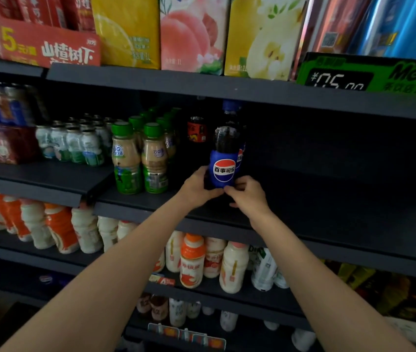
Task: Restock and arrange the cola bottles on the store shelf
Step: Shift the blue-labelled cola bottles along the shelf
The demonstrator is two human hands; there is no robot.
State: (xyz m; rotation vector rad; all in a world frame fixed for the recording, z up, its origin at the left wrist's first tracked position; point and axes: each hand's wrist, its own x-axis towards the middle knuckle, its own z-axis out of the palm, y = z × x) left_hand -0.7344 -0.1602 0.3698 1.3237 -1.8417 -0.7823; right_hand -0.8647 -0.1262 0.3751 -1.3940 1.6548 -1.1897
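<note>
Fingers of my left hand (196,185) and right hand (246,193) are curling round the cola bottle (224,153) | standing upright at shelf (329,219) centre, green-capped bottles (139,158) at 9 o'clock | I'm judging: keeping label forward, base flat.

- You read 百事可乐 on the cola bottle (224,158) label.
- You see "5" and 山楂树下 on the red carton (49,45).
- You see "Mec" and a ¥ price on the green display box (369,73).
</note>
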